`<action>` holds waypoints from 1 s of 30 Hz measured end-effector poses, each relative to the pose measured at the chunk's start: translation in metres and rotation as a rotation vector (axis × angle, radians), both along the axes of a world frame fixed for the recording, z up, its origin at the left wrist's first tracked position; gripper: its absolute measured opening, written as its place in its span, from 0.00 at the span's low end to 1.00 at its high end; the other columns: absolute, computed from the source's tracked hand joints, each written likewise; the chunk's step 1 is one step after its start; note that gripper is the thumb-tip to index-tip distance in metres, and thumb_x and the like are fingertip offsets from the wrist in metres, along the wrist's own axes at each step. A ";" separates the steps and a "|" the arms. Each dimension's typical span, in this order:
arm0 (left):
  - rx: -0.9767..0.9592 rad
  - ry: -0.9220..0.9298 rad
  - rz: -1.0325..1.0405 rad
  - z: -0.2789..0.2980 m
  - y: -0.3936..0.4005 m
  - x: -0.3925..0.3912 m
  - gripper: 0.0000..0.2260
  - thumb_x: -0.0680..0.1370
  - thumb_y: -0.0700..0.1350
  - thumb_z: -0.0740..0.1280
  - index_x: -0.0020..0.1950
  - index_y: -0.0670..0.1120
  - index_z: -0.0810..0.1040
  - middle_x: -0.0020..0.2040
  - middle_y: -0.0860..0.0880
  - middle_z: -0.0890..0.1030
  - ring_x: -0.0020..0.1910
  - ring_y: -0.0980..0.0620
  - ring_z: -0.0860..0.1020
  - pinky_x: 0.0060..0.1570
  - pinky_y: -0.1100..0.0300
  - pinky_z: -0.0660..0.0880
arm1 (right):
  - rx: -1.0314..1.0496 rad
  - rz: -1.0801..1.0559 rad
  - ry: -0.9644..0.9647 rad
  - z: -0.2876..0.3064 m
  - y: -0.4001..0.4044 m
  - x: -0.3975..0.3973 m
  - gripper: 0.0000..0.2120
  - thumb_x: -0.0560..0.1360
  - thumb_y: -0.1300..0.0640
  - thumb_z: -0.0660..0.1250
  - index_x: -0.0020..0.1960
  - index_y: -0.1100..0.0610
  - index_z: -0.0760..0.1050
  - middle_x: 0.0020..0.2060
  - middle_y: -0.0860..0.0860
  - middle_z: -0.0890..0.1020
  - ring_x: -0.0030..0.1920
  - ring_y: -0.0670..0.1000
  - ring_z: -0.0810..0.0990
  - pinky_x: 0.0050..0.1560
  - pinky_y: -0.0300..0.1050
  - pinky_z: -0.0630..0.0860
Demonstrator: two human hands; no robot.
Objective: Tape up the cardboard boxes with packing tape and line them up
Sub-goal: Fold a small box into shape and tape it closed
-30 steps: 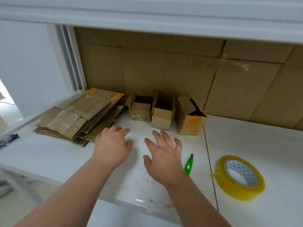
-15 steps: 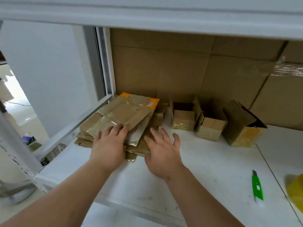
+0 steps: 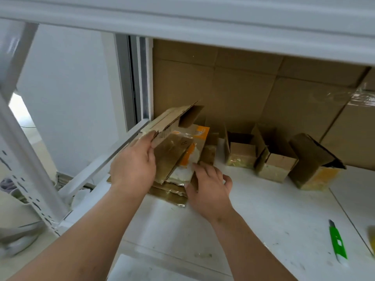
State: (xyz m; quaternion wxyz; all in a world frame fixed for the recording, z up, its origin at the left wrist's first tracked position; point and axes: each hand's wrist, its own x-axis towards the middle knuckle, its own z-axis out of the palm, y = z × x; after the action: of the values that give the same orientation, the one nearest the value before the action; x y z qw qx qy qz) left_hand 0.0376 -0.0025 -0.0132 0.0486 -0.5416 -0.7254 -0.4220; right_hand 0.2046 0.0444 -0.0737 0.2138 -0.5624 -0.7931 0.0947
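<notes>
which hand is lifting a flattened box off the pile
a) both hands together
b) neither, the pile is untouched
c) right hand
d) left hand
d) The left hand has its fingers closed on the edge of a flattened box tilted up off the pile, while the right hand only rests at the pile's near edge.

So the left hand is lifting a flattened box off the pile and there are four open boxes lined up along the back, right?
Not quite. The head view shows three open boxes along the back, not four. The left hand is indeed lifting a flattened box off the pile.
</notes>
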 end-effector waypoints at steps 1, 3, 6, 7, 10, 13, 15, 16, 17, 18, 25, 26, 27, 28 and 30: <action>0.050 -0.017 -0.025 0.006 -0.001 0.003 0.18 0.82 0.43 0.58 0.72 0.54 0.73 0.60 0.45 0.81 0.55 0.40 0.79 0.52 0.48 0.75 | 0.004 -0.028 0.060 0.002 0.000 0.002 0.27 0.79 0.45 0.60 0.76 0.44 0.60 0.74 0.45 0.63 0.75 0.50 0.58 0.74 0.57 0.50; 0.103 -0.024 -0.081 0.014 -0.001 0.009 0.18 0.82 0.44 0.59 0.71 0.55 0.74 0.60 0.48 0.81 0.56 0.42 0.79 0.53 0.50 0.75 | 0.037 -0.092 0.193 0.008 0.000 0.011 0.27 0.79 0.46 0.61 0.76 0.45 0.59 0.73 0.46 0.64 0.73 0.50 0.60 0.73 0.57 0.53; 0.120 -0.034 -0.221 0.021 -0.001 0.019 0.16 0.82 0.44 0.61 0.69 0.55 0.77 0.58 0.52 0.83 0.55 0.50 0.79 0.50 0.66 0.72 | 0.086 -0.245 0.452 0.018 -0.001 0.030 0.31 0.79 0.49 0.65 0.77 0.49 0.56 0.72 0.49 0.64 0.72 0.53 0.63 0.73 0.56 0.56; 0.100 -0.054 -0.300 0.023 0.000 0.024 0.16 0.82 0.44 0.62 0.67 0.55 0.78 0.56 0.54 0.83 0.52 0.56 0.79 0.48 0.74 0.68 | 0.085 -0.292 0.563 0.021 0.000 0.039 0.32 0.78 0.51 0.66 0.77 0.49 0.55 0.73 0.49 0.63 0.72 0.53 0.63 0.73 0.56 0.57; -0.107 -0.139 -0.511 0.027 -0.001 0.044 0.14 0.82 0.46 0.63 0.64 0.60 0.79 0.50 0.63 0.81 0.46 0.64 0.77 0.41 0.78 0.68 | 0.102 -0.320 0.981 0.027 -0.005 0.071 0.31 0.80 0.53 0.63 0.77 0.42 0.52 0.75 0.43 0.61 0.74 0.50 0.63 0.76 0.58 0.60; -0.246 -0.238 -0.652 0.027 -0.004 0.072 0.12 0.82 0.47 0.63 0.59 0.63 0.79 0.48 0.63 0.83 0.46 0.64 0.78 0.40 0.77 0.70 | 0.092 -0.339 1.165 0.034 -0.018 0.107 0.23 0.85 0.53 0.53 0.78 0.42 0.54 0.74 0.40 0.63 0.75 0.45 0.62 0.76 0.48 0.58; -0.277 -0.280 -0.719 0.028 -0.006 0.094 0.12 0.82 0.46 0.63 0.55 0.64 0.80 0.46 0.64 0.83 0.46 0.66 0.79 0.42 0.75 0.72 | 0.073 -0.335 1.177 0.037 -0.030 0.131 0.19 0.85 0.52 0.51 0.75 0.38 0.60 0.66 0.35 0.68 0.70 0.41 0.65 0.73 0.43 0.59; -0.280 -0.295 -0.728 0.028 -0.006 0.104 0.12 0.82 0.46 0.63 0.54 0.63 0.80 0.46 0.62 0.84 0.46 0.65 0.79 0.45 0.71 0.74 | 0.073 -0.324 1.162 0.038 -0.035 0.143 0.17 0.85 0.52 0.52 0.70 0.35 0.64 0.61 0.32 0.70 0.66 0.38 0.67 0.70 0.40 0.60; -0.271 -0.318 -0.723 0.027 -0.006 0.114 0.11 0.82 0.45 0.64 0.55 0.61 0.81 0.46 0.60 0.84 0.46 0.63 0.80 0.47 0.68 0.75 | 0.083 -0.316 1.136 0.038 -0.040 0.155 0.16 0.85 0.52 0.52 0.64 0.32 0.67 0.57 0.28 0.72 0.61 0.34 0.70 0.66 0.36 0.62; -0.252 -0.348 -0.704 0.024 -0.005 0.125 0.11 0.82 0.45 0.64 0.57 0.59 0.82 0.47 0.59 0.84 0.47 0.62 0.80 0.48 0.66 0.76 | 0.097 -0.316 1.103 0.038 -0.045 0.166 0.15 0.85 0.53 0.53 0.59 0.32 0.68 0.53 0.27 0.73 0.57 0.30 0.71 0.61 0.32 0.64; -0.084 -0.436 -0.437 -0.006 -0.003 0.189 0.10 0.80 0.46 0.68 0.57 0.60 0.82 0.59 0.50 0.76 0.57 0.54 0.76 0.59 0.60 0.73 | 0.082 -0.319 0.923 0.020 -0.075 0.229 0.08 0.83 0.56 0.57 0.56 0.46 0.74 0.46 0.41 0.81 0.47 0.37 0.78 0.51 0.45 0.76; -0.073 -0.450 -0.407 -0.009 -0.004 0.198 0.11 0.79 0.46 0.68 0.58 0.61 0.81 0.60 0.49 0.74 0.59 0.50 0.75 0.63 0.53 0.73 | 0.063 -0.313 0.904 0.017 -0.079 0.237 0.08 0.83 0.55 0.57 0.56 0.45 0.73 0.46 0.41 0.81 0.47 0.37 0.78 0.51 0.46 0.77; -0.070 -0.477 -0.374 -0.010 -0.005 0.205 0.13 0.79 0.47 0.69 0.61 0.62 0.80 0.61 0.48 0.71 0.61 0.48 0.74 0.66 0.49 0.72 | 0.047 -0.305 0.887 0.014 -0.083 0.244 0.08 0.83 0.54 0.58 0.59 0.45 0.73 0.46 0.41 0.81 0.47 0.37 0.79 0.52 0.48 0.79; -0.075 -0.515 -0.343 -0.011 -0.008 0.213 0.16 0.79 0.47 0.70 0.65 0.62 0.77 0.62 0.48 0.69 0.61 0.47 0.73 0.67 0.48 0.71 | 0.031 -0.296 0.874 0.010 -0.086 0.251 0.11 0.83 0.53 0.58 0.64 0.44 0.71 0.46 0.40 0.82 0.47 0.38 0.80 0.53 0.50 0.80; -0.078 -0.603 -0.291 -0.012 -0.016 0.227 0.24 0.78 0.45 0.70 0.72 0.57 0.70 0.63 0.50 0.68 0.61 0.50 0.72 0.66 0.50 0.72 | 0.005 -0.271 0.877 0.005 -0.091 0.262 0.19 0.83 0.51 0.59 0.72 0.40 0.61 0.48 0.41 0.82 0.49 0.41 0.82 0.54 0.51 0.81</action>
State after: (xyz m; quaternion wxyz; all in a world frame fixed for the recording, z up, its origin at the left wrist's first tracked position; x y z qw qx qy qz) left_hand 0.2645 -0.0182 -0.0250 -0.2498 -0.4916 -0.6376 -0.5380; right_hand 0.4671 -0.0464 -0.0687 0.5409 -0.5675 -0.5473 0.2931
